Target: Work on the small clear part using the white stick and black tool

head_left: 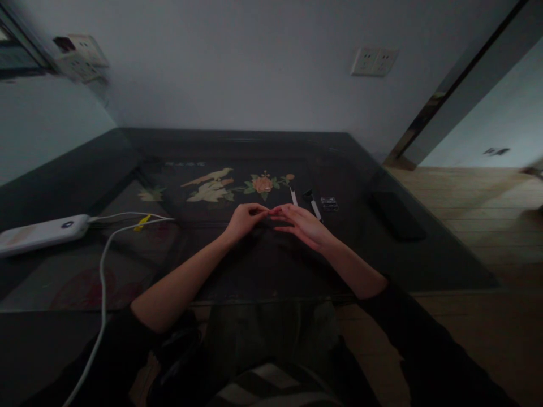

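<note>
At frame centre, the left hand [245,220] and right hand [302,225] met fingertip to fingertip, pinching something too small to tell, tools [313,204] lying untouched just beyond.

On the table [424,254], power bank [40,233] lies far left, phone [396,215] right.
</note>
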Available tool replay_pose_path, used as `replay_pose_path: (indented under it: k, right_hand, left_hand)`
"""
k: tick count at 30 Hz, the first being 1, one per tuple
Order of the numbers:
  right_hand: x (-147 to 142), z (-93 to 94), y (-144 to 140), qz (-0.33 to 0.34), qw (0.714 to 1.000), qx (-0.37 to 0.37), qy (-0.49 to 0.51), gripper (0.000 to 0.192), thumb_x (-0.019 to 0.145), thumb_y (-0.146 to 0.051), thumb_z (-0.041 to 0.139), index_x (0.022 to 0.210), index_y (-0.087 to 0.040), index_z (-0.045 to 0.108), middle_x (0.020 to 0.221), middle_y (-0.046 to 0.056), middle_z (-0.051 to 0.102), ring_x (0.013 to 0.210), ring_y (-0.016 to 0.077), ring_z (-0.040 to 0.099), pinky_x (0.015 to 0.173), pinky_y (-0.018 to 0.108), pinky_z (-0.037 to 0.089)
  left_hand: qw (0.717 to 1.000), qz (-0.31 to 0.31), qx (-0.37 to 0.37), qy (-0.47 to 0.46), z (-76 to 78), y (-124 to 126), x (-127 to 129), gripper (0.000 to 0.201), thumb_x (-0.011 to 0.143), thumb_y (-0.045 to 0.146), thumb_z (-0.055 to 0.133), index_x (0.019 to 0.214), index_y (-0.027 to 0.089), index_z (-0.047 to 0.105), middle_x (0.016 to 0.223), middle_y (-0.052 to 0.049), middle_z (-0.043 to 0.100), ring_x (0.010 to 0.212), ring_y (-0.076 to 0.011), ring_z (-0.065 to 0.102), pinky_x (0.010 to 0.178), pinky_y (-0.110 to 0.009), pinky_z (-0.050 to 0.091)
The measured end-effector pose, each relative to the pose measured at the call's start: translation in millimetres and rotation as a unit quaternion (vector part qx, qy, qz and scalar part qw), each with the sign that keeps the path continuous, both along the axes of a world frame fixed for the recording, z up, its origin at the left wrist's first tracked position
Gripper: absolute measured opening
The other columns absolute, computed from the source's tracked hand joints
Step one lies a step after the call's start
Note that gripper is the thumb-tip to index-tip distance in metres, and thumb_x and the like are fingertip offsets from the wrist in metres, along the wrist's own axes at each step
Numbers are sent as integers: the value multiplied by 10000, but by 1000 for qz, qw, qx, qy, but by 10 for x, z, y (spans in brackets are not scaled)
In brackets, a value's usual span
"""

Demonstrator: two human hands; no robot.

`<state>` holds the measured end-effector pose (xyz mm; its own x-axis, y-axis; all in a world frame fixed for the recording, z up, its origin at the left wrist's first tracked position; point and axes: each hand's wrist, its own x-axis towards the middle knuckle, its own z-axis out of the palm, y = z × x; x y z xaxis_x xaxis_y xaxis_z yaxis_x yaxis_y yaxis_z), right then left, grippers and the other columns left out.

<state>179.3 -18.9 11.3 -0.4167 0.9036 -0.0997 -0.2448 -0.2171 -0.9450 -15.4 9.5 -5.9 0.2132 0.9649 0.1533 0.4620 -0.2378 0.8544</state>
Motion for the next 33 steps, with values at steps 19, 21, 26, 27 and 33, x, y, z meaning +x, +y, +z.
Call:
replay_pose_path:
  k: [19,21,26,27,33]
  right_hand:
    - [-32,2,-70,-19,898,365,-245,150,911,-319,573,995,-219,648,1188,76,672,1139,219,597,969,409,473]
    - [-29,8,-80,-30,873,408,-266,143,919,-312,567,994,-226,654,1182,74,680,1157,217,593,1009,416,442]
    - [45,34,-11,-95,833,449,-309,139,937,-286,541,984,-224,655,1172,75,694,1112,214,614,993,404,440]
    - [69,28,19,-116,822,449,-331,138,935,-280,541,983,-218,654,1135,81,699,1081,221,619,969,404,451]
    - [174,-74,165,-152,709,428,-540,165,872,-213,614,1028,-172,651,1060,127,630,1043,283,566,943,422,449]
  left_hand:
    - [967,8,-105,-232,104,-79,30,182,671,281,674,762,146,756,823,-70,738,722,-153,560,718,-289,427]
    - [965,7,-116,-237,113,-74,31,184,664,287,683,757,145,756,818,-71,734,717,-151,554,717,-291,424]
    - [963,33,-114,-242,91,-63,48,143,638,280,717,707,155,731,842,-71,738,790,-173,601,791,-314,438]
    - [963,40,-110,-242,87,-61,51,152,633,285,731,713,156,729,868,-73,741,826,-182,615,815,-319,441]
    - [968,51,-108,-220,113,-78,66,259,603,288,798,817,158,734,911,-68,739,905,-199,640,892,-336,445]
